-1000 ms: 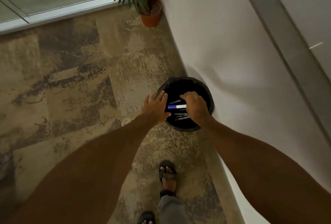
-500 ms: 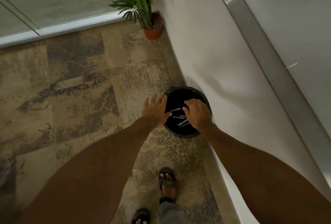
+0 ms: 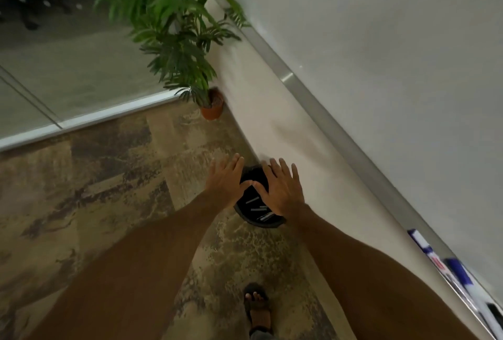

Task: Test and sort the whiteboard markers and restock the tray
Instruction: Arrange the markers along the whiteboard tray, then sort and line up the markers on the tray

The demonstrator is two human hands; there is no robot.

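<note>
Looking straight down, closest thing is a sandalled foot point(image 3: 257, 309) at the bottom edge, standing on mottled brown and tan carpet point(image 3: 95, 203) that covers the whole floor. Both bare forearms run up from the lower corners. Off to the lower right, a few whiteboard markers point(image 3: 460, 271) with blue and red on them lie on the metal tray rail point(image 3: 326, 119) under the whiteboard point(image 3: 381, 40), but they're blurry and cut off by the frame edge, so can't count them properly. A bit further out, the left hand point(image 3: 227, 180) and right hand point(image 3: 283, 190) both hover palm down over a black bin point(image 3: 268, 224) that sits on the carpet right up against the wall point(image 3: 272, 122). Fingers on both are straight and spread, nothing held in either one. The right hand covers a good chunk of the bin's opening, the left hangs over its left rim. Down inside the bin you can see a few discarded markers point(image 3: 265, 216) as pale little sticks, too dark and small to tell colours. Past that, in the corner, a leafy potted plant point(image 3: 185, 54) in a terracotta pot point(image 3: 212, 109), and a glass partition point(image 3: 68, 73) with a pale bottom frame runs along the far left.
</note>
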